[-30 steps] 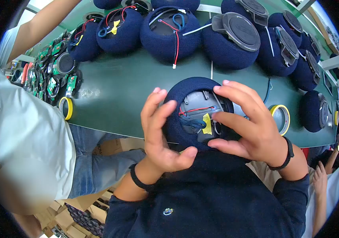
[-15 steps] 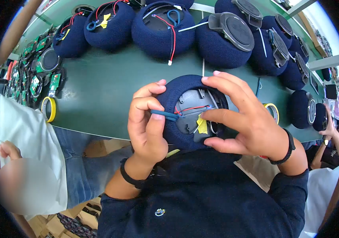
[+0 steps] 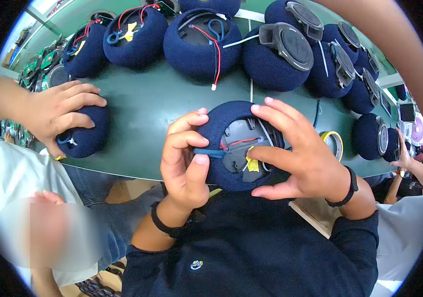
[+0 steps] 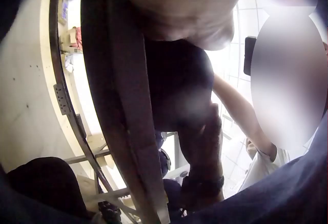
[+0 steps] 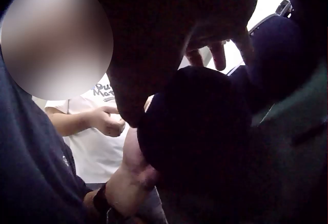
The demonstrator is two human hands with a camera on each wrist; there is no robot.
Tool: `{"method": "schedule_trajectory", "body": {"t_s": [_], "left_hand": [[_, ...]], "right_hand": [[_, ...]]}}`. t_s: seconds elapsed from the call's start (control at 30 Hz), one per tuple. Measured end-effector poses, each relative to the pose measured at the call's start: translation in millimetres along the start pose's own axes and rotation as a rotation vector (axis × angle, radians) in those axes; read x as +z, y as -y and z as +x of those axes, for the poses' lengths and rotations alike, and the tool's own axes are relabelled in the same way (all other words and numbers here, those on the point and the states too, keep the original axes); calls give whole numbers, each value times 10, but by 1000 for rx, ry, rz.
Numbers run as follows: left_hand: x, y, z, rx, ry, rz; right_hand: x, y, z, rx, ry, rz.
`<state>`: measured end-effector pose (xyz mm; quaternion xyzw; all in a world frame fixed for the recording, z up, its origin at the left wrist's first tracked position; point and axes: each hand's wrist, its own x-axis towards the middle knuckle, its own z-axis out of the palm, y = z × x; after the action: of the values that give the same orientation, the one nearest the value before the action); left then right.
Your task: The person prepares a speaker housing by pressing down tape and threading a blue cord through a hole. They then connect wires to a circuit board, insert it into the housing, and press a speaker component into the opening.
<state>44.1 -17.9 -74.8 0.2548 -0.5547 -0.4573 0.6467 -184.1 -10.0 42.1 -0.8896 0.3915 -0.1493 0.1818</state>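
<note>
A round speaker shell in navy knit fabric (image 3: 226, 111) is tilted so its opening faces up, showing a grey inside, red wires and a yellow tape piece (image 3: 253, 165). My left hand (image 3: 184, 163) pinches a folded blue cable (image 3: 209, 153) between thumb and fingers at the shell's left rim. On the other side, my right hand (image 3: 303, 153) spans the shell, fingers over the far rim and thumb at the near edge. Its index fingertip touches the yellow tape. In the right wrist view the shell (image 5: 195, 116) is a dark round shape below that hand.
Several similar navy speakers (image 3: 201, 57) line the back of the green table (image 3: 137, 123). At left, another person's hand (image 3: 65, 111) grips a navy shell (image 3: 90, 136). A yellow tape roll (image 3: 340, 146) lies right of my hand, with another speaker (image 3: 367, 136) farther right.
My left hand has taken hold of the blue cable and drawn it leftward out of the opening over the rim. Another person's hand with a navy shell has come in at left.
</note>
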Motion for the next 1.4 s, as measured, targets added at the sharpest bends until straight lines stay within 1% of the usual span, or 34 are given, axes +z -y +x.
{"method": "schedule_trajectory", "body": {"t_s": [0.03, 0.1, 0.17, 0.23, 0.27, 0.37, 0.47, 0.57, 0.6, 0.7, 0.77, 0.8, 0.83, 0.9, 0.93, 0.97, 1.03, 1.07, 1.1, 1.17, 1.2, 1.27, 1.3, 1.37, 1.4], "left_hand": [[4, 1, -3, 7, 6, 4], [18, 1, -3, 1, -4, 56], [26, 8, 5, 36, 2, 4], [39, -1, -6, 9, -21, 1], [31, 15, -20, 26, -11, 19], [39, -28, -31, 2, 31, 62], [6, -85, -21, 44, 138, 290], [68, -271, 90, 60, 255, 545], [100, -345, 137, 48, 249, 538], [73, -335, 157, 37, 261, 541], [86, -299, 163, 57, 227, 487], [62, -228, 126, 16, 171, 367], [42, -163, 95, -26, 116, 248], [33, -83, 66, -15, 89, 211], [31, -57, 54, -13, 82, 165], [30, -42, 47, -11, 77, 119], [23, -42, 51, -4, 91, 106], [21, -42, 56, -17, 93, 98], [17, -41, 57, -30, 95, 90], [18, -36, 47, -29, 92, 91], [18, -34, 42, -32, 91, 92], [16, -33, 33, -32, 89, 91], [16, -34, 33, -34, 88, 92], [20, -51, 40, -33, 88, 97], [18, -55, 42, -34, 89, 107]], "right_hand": [[12, 11, -4, -4, -9, -2], [63, 10, -14, 40, -37, 114], [91, -33, -27, 4, -60, 87], [93, -55, -40, -43, -86, 57], [94, -44, -46, -39, -81, 33], [65, 5, -53, -42, -73, -25], [88, -22, -57, -84, -75, -21], [86, -16, -47, -73, -60, -9], [82, -15, -45, -70, -61, -14], [94, -12, -75, -59, -52, -32], [100, -8, -67, -57, -62, 42], [80, 16, -47, -39, -73, 133], [116, -27, -71, -42, -74, 127], [216, -181, -166, -46, -213, 435], [182, -197, -191, -72, -256, 385], [204, -232, -231, -73, -256, 380], [290, -264, -278, 8, -412, 393], [296, -212, -273, 68, -442, 402], [332, -204, -281, 66, -441, 399], [444, -211, -303, 207, -517, 562], [494, -217, -304, 206, -517, 559], [569, -224, -300, 188, -597, 701], [553, -224, -295, 189, -596, 698], [506, -223, -295, 166, -487, 689], [515, -255, -308, 166, -486, 685]]}}
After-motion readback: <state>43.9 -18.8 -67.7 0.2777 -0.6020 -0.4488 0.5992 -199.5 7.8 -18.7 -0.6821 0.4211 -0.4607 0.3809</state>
